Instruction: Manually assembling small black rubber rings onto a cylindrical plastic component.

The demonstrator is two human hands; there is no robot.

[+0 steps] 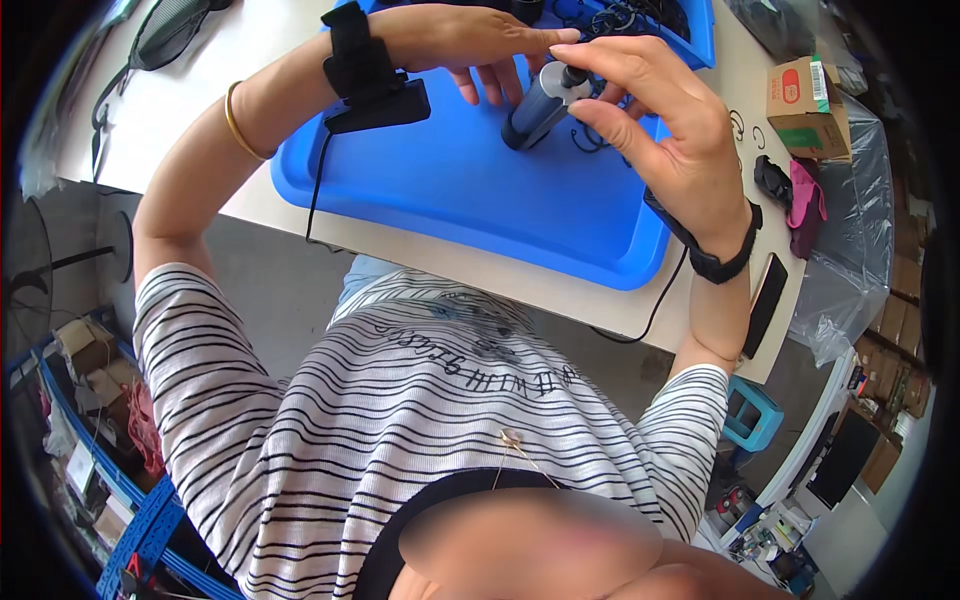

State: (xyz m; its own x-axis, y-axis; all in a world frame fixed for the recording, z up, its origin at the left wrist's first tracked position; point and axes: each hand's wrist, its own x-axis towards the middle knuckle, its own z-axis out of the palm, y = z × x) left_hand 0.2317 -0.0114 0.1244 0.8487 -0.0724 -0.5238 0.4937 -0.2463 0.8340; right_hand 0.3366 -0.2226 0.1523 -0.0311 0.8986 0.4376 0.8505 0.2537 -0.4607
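Observation:
A grey cylinder (541, 112) with a pale end face, a black knob and a dark base stands tilted on a blue tray (430, 200). My right hand (665, 125) curls over its upper end, thumb and index finger on either side of the knob. Behind the cylinder, my left hand (455, 40) reaches across from the left, its fingers spread and pointing down. Its fingertips are close to the cylinder's far side; whether they touch it is unclear. Small black rings (590, 140) lie on the tray beside the cylinder, partly covered by my right hand.
At the far edge, a blue bin (700, 40) holds tangled black rings. A cardboard box (805, 110), a pink and black cloth item (803, 195) and a dark phone-like slab (765, 300) lie at right. A black mesh item (175, 35) is far left. Cables hang from both wrist straps.

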